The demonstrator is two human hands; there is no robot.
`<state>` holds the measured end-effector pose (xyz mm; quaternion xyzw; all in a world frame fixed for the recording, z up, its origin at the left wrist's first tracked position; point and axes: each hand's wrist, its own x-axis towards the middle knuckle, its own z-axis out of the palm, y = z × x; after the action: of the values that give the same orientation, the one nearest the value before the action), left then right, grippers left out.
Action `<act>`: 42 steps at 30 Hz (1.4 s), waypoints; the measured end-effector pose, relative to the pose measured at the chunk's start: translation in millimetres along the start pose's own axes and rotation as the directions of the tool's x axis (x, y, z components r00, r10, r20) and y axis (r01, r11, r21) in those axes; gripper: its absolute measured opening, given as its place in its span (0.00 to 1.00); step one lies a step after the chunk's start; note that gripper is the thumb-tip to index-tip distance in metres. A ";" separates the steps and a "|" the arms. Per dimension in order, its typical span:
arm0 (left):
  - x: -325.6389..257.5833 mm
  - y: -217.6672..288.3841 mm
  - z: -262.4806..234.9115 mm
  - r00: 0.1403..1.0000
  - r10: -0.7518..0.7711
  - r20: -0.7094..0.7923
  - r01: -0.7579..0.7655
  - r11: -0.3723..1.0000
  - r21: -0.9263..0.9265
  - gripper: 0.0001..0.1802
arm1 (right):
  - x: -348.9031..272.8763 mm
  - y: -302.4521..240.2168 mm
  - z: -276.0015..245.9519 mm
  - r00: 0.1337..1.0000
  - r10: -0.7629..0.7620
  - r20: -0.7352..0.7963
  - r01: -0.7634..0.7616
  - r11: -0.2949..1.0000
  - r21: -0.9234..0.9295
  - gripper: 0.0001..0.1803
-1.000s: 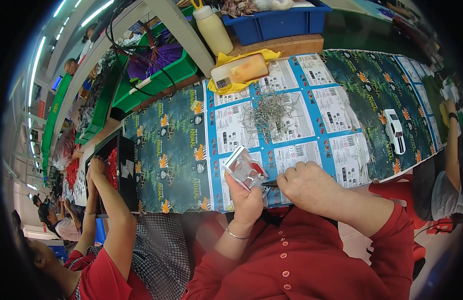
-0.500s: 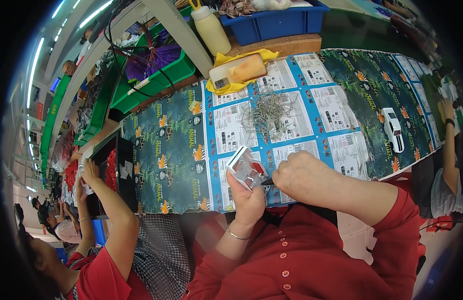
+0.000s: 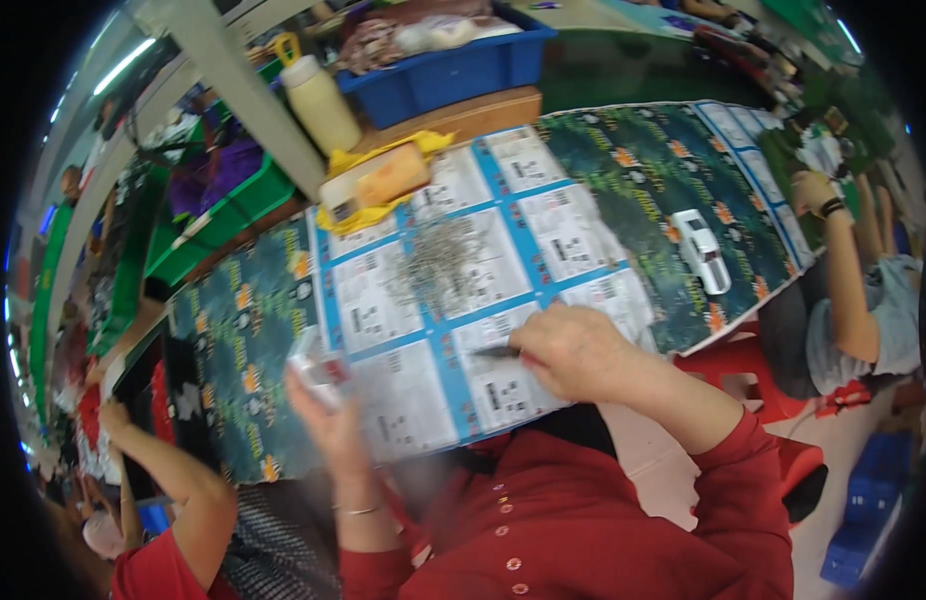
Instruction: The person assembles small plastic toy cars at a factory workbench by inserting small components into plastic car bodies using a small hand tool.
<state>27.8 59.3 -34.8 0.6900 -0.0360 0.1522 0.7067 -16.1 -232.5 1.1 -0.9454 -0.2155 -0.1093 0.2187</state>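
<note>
My left hand (image 3: 331, 425), blurred by motion, holds a white toy car body (image 3: 311, 358) with some red on it, over the left part of the table. My right hand (image 3: 581, 350) is closed round a hand tool with a narrow dark tip (image 3: 496, 352) that points left; a bit of red shows by the fingers, but the grip hides most of it. The tool and the car body are well apart. Beyond my hands lies a loose heap of thin grey wire pieces (image 3: 443, 262). Farther right, a white toy car (image 3: 701, 252) sits on the table.
Printed card sheets (image 3: 573, 235) cover the table. At its back are a phone (image 3: 388, 178) on yellow cloth, a pale bottle (image 3: 321, 103) and a blue bin (image 3: 453, 78). Green bins (image 3: 218, 235) stand left. Co-workers' arms reach in at left (image 3: 173, 465) and right (image 3: 841, 265).
My left hand has drawn the toy car body away to the left, off the tool. My right hand still grips the tool, its tip now bare. The whole view has shifted.
</note>
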 end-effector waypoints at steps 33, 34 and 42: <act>-48.7 3.1 57.3 0.720 0.197 0.665 -0.566 0.721 0.400 0.22 | -77.5 128.9 -72.1 0.634 0.722 -0.276 -0.773 0.587 -0.240 0.17; -54.2 4.0 67.3 0.691 0.206 0.693 -0.568 0.748 0.343 0.23 | -74.2 117.3 -60.8 0.744 0.605 -0.284 -0.667 0.702 -0.251 0.16; -62.1 11.9 76.7 0.744 0.085 0.662 -0.398 0.853 0.338 0.32 | -17.0 5.1 2.5 0.923 0.384 0.009 -0.380 0.911 0.163 0.16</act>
<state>-22.2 -26.5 -36.0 0.8361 -0.3231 0.0117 0.4432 -28.5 -241.6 -8.1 -0.9471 -0.0323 -0.0576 0.3141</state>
